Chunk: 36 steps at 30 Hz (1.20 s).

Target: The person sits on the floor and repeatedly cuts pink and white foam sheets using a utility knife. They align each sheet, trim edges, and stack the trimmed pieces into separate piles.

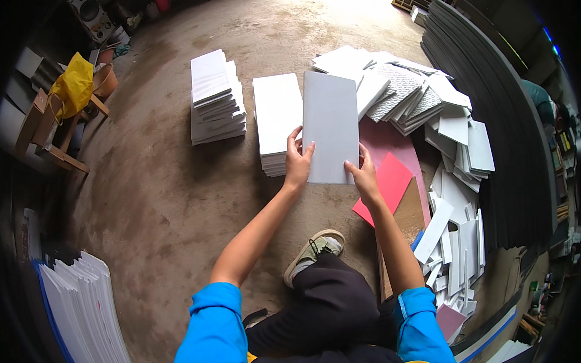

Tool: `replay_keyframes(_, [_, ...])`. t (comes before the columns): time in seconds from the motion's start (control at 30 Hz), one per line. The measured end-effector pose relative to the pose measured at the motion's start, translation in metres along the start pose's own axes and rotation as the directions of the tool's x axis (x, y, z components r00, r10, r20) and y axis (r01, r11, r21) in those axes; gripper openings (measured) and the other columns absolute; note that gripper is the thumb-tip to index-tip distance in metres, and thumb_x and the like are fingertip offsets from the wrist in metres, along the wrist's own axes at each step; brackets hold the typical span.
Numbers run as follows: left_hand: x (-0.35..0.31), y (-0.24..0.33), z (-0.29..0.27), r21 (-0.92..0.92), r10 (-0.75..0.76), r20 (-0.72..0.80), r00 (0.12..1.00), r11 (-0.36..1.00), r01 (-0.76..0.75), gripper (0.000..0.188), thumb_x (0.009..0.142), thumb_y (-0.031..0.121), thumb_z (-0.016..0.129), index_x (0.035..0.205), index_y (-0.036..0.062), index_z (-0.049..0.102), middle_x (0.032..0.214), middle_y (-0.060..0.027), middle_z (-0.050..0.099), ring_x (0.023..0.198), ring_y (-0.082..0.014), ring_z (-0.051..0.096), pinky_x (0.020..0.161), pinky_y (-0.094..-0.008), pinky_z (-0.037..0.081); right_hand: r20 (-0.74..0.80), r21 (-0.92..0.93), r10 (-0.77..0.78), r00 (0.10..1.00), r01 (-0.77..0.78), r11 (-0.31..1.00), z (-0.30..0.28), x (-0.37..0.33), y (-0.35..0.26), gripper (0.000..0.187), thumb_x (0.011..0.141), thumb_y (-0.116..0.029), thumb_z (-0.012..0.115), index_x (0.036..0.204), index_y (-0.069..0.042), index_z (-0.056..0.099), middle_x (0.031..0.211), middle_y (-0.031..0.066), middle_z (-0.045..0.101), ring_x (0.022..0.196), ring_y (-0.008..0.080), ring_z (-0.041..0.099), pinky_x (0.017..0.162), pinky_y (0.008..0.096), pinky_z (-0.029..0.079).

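A white rectangular foam board [331, 125] is held up in front of me, its long side pointing away. My left hand [298, 161] grips its lower left edge, thumb on the face and fingers behind. On the lower right edge, my right hand [363, 174] pinches it the same way. Just left of the board stands a neat stack of white boards [278, 111]. Farther left is a second, less even stack [216, 98]. Beneath my right forearm lies a red board [393, 181] on a brown panel [409, 212].
A loose heap of white boards [455, 121] curves along the right, with narrow offcuts [456, 259] nearer me. Tall dark sheets [493, 110] lean beyond it. White sheets [87, 310] stand at the lower left. A wooden stool [62, 148] with a yellow bag [75, 86] is far left.
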<state>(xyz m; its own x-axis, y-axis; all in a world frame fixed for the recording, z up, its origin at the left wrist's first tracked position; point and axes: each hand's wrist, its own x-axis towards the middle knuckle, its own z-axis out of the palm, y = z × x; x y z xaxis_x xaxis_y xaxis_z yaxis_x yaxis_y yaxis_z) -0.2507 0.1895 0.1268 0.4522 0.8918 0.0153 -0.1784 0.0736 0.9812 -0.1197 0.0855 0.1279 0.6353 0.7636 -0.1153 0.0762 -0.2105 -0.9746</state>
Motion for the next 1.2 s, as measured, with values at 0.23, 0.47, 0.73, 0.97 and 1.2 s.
replay_keyframes(0.23, [0.064, 0.024, -0.067, 0.057, 0.213, -0.095, 0.973, 0.976, -0.208, 0.061, 0.086, 0.003, 0.052, 0.139, -0.0053, 0.022, 0.138, -0.0206, 0.035, 0.127, -0.0233, 0.037, 0.105, -0.0307, 0.03, 0.087, -0.096, -0.118, 0.989, 0.126, 0.987, 0.082, 0.077, -0.039, 0.06, 0.081, -0.009, 0.061, 0.135, 0.0, 0.035, 0.126, 0.0206, 0.043, 0.115, 0.0281, 0.046, 0.097, 0.0341, 0.038])
replay_keyframes(0.47, [0.088, -0.051, -0.112, 0.509, 0.203, 0.017, 0.979, 0.841, -0.184, 0.068, 0.09, 0.022, 0.049, 0.142, -0.0025, 0.012, 0.148, -0.0207, 0.012, 0.138, -0.0271, 0.011, 0.112, -0.0337, 0.012, 0.072, -0.57, -0.08, 0.994, 0.107, 0.815, 0.122, 0.096, 0.012, 0.067, 0.081, -0.028, 0.061, 0.137, -0.007, 0.032, 0.124, 0.0255, 0.035, 0.116, 0.0399, 0.032, 0.099, 0.0496, 0.03])
replay_keyframes(0.73, [0.079, -0.058, -0.103, 0.632, 0.207, 0.035, 0.978, 0.754, -0.182, 0.071, 0.09, 0.026, 0.05, 0.143, 0.0019, 0.011, 0.149, -0.0174, 0.01, 0.137, -0.0312, 0.017, 0.11, -0.041, 0.018, 0.085, -0.481, -0.167, 0.982, 0.187, 0.856, 0.117, 0.09, 0.029, 0.062, 0.086, -0.022, 0.054, 0.137, 0.0, 0.027, 0.123, 0.0273, 0.035, 0.111, 0.0416, 0.037, 0.099, 0.0478, 0.029])
replay_keyframes(0.97, [0.071, -0.035, -0.091, 0.96, 0.152, -0.06, 0.987, 0.28, 0.015, 0.071, 0.09, 0.037, 0.048, 0.143, 0.0032, 0.015, 0.151, -0.01, 0.011, 0.139, -0.0276, 0.01, 0.107, -0.0593, 0.005, 0.066, -0.653, 0.026, 0.997, 0.024, 0.757, 0.119, 0.087, 0.013, 0.071, 0.087, -0.032, 0.054, 0.141, -0.006, 0.017, 0.126, 0.0248, 0.031, 0.115, 0.0414, 0.035, 0.095, 0.0527, 0.033])
replay_keyframes(1.2, [0.028, 0.002, -0.046, 0.867, 0.452, 0.212, 0.866, 0.322, -0.38, 0.06, 0.089, 0.034, 0.052, 0.137, 0.0063, 0.03, 0.146, -0.0091, 0.025, 0.139, -0.0261, 0.012, 0.108, -0.0587, 0.001, 0.16, -0.64, -0.31, 0.937, 0.338, 0.69, 0.044, 0.02, -0.027, 0.045, 0.089, -0.028, 0.054, 0.127, -0.007, 0.044, 0.126, 0.0192, 0.037, 0.117, 0.0346, 0.038, 0.095, 0.0475, 0.036])
